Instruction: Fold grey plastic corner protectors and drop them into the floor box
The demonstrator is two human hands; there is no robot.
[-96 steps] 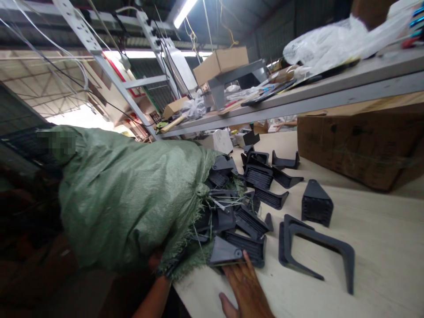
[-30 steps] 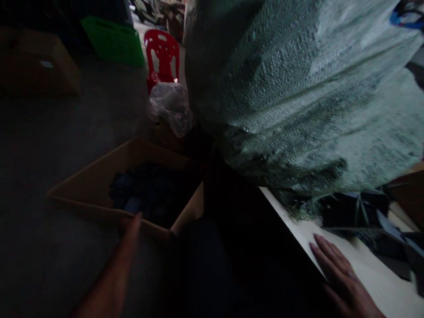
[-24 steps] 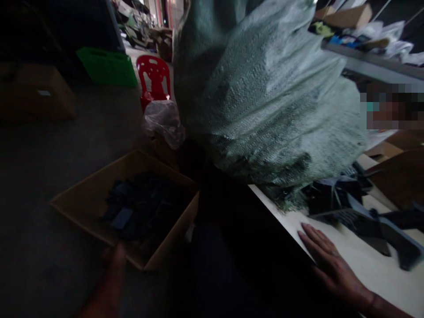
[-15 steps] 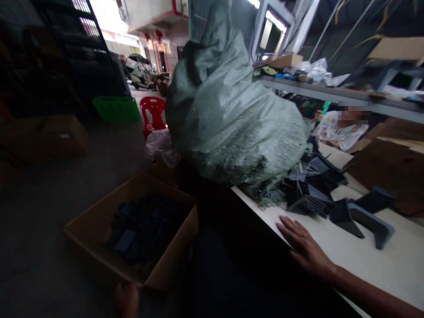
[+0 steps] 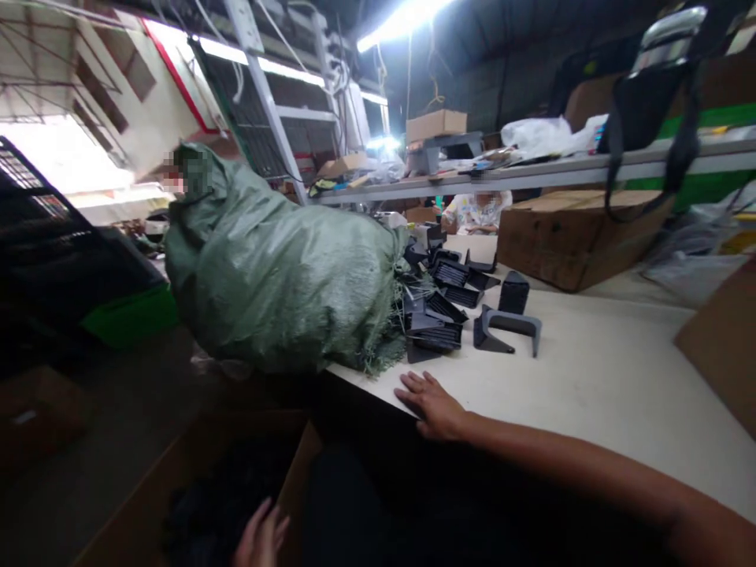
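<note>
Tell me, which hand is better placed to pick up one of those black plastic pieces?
Probably the right hand: it lies flat on the table near the black plastic pieces. The left hand hangs low by the cardboard box.

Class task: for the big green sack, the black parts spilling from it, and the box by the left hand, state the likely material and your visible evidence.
Green sack: probably woven plastic; slight sheen, frayed strands at its mouth.
Black parts: likely moulded plastic, matte, with ribbed faces.
Box by the left hand: seemingly cardboard, brown and dull, thin wall.
</note>
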